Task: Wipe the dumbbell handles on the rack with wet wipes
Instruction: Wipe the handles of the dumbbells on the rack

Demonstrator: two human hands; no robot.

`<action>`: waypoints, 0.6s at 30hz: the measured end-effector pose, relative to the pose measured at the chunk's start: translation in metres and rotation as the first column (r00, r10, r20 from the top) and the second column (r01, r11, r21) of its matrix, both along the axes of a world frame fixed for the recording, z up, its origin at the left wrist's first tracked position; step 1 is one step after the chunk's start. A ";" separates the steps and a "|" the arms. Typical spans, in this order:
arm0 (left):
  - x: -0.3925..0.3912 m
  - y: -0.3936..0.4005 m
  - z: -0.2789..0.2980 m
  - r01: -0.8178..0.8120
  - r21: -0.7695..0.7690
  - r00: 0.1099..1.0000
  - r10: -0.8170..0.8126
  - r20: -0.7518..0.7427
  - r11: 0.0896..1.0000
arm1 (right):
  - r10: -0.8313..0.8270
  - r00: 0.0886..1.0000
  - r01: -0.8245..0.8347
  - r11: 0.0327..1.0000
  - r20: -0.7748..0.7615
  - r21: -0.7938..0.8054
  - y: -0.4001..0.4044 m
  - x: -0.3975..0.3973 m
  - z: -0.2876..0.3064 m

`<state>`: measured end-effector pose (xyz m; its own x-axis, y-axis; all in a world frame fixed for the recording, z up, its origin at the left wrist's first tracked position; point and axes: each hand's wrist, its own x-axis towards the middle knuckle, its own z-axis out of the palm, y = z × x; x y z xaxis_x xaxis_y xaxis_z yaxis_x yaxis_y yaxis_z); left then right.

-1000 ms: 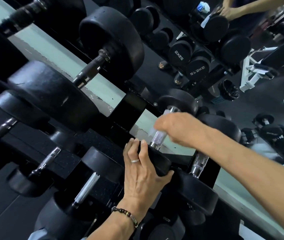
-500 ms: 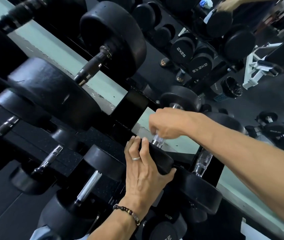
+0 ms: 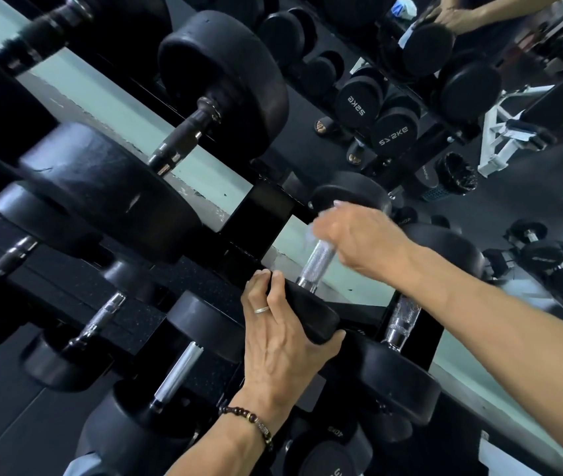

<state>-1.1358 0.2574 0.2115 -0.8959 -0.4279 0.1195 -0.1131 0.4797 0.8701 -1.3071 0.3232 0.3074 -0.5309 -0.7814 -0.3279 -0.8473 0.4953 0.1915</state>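
Two bare hands work on one dumbbell on the black rack (image 3: 259,214). The left hand (image 3: 283,334) grips the dumbbell's near head (image 3: 311,314), fingers curled over its top edge and thumb hooked under its lower side; one ring sits on a finger and one beaded bracelet (image 3: 249,420) circles the wrist. The right hand (image 3: 359,238) is curled around the upper part of the knurled chrome handle (image 3: 316,261), just below the far head (image 3: 352,194) — a pale, blurred wet wipe (image 3: 318,235) shows at its fingers, pressed against the metal.

On this tier three more chrome handles are visible: one just right of the held dumbbell (image 3: 402,319), two to the left (image 3: 179,372) (image 3: 101,319). On the tier above, one large dumbbell with a dark handle (image 3: 184,139) lies between two heads. A mirror behind the rack reflects further dumbbells — their count cannot be told.
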 end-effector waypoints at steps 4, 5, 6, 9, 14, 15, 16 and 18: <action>-0.001 -0.004 0.002 -0.002 0.014 0.999 0.002 0.033 1.000 | 0.072 0.997 -0.064 0.977 0.032 -0.203 0.028 0.024 -0.018; -0.001 -0.004 0.002 0.001 0.008 1.000 -0.001 0.031 1.000 | 0.086 0.996 -0.076 0.976 0.038 -0.206 0.033 0.024 -0.017; -0.002 -0.004 0.002 0.002 0.007 1.000 -0.003 0.031 1.000 | 0.072 0.997 -0.065 0.972 0.024 -0.227 0.038 0.018 -0.015; -0.001 -0.004 0.004 0.003 0.022 0.999 -0.004 0.039 1.000 | -0.035 0.999 0.042 0.968 0.035 -0.249 0.040 0.007 -0.010; -0.001 -0.005 0.003 0.010 0.017 0.999 -0.011 0.052 1.000 | 0.156 0.983 -0.134 0.971 0.100 -0.200 0.046 0.025 -0.021; -0.001 -0.006 0.004 0.016 0.037 0.998 -0.018 0.063 0.999 | 0.083 0.994 -0.065 0.971 0.067 -0.230 0.048 0.016 -0.017; -0.001 -0.007 0.006 0.020 0.061 0.997 -0.025 0.080 0.998 | 0.006 0.999 0.004 0.963 0.036 -0.271 0.049 0.008 -0.016; -0.001 -0.010 0.007 0.022 0.077 0.995 -0.030 0.099 0.997 | -0.006 0.999 0.016 0.952 0.032 -0.305 0.044 0.013 -0.023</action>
<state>-1.1369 0.2471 0.2181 -0.9126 -0.4089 -0.0028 -0.1895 0.4168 0.8890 -1.2938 0.3669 0.2840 -0.5334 -0.8410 -0.0907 -0.8446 0.5353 0.0039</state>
